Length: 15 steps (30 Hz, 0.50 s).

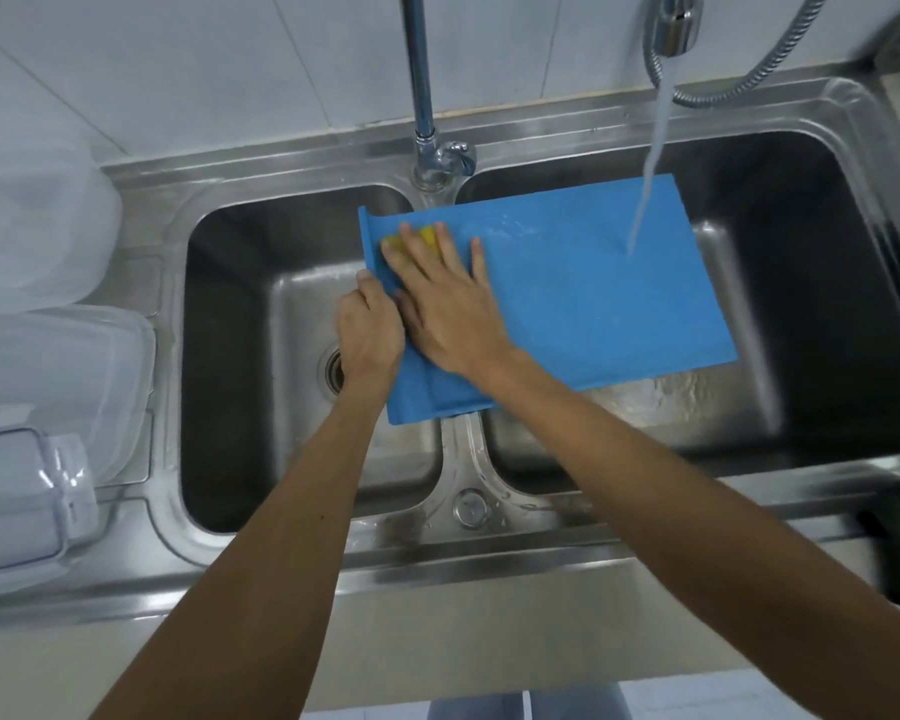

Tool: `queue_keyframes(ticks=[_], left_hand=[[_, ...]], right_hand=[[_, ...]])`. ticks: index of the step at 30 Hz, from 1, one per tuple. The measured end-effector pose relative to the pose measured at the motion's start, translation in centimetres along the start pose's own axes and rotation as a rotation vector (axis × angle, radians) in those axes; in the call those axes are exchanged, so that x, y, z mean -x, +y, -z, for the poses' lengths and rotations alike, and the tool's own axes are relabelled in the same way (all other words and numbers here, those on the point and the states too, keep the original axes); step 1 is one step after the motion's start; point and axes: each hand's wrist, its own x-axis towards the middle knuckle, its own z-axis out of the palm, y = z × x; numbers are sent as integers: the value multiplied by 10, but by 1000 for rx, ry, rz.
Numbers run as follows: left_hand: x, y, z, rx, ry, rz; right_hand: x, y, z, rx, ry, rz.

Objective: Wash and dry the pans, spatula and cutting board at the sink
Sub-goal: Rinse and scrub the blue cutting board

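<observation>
running left-right, cutting board (pixel 593 304) long axis; left hand (pixel 370 335) clutches edge, right hand (pixel 448 304) flat on sponge (pixel 429 235).

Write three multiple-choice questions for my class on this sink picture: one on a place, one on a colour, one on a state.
1. Where does the board lie?
A) across the sink divider
B) on the floor
C) against the wall

2. What colour is the sponge?
A) red
B) yellow
C) black

3. What is the water doing?
A) dripping
B) off
C) running

Answers:
1. A: the board spans the divider, over both basins.
2. B: yellow shows under the right hand.
3. C: a stream falls onto the board.
</observation>
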Motion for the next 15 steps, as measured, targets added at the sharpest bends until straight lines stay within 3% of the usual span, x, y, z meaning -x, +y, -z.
queue_keyframes(ticks=[5,9,12,13,15], left_hand=[[-7,-6,1,-86,-58,-62],[-10,-8,0,-57,-86,-59],[-10,-6,1,-25,-100,-50],[-10,-6,0,-20,-101,-42],[-9,-5,-1,-12,-90,-46]], right_hand=[[-10,57,19,91,39,-158],[21,143,40,157,161,-523],[16,171,51,51,177,-779],[10,164,51,46,181,-787],[-1,131,38,71,190,-602]])
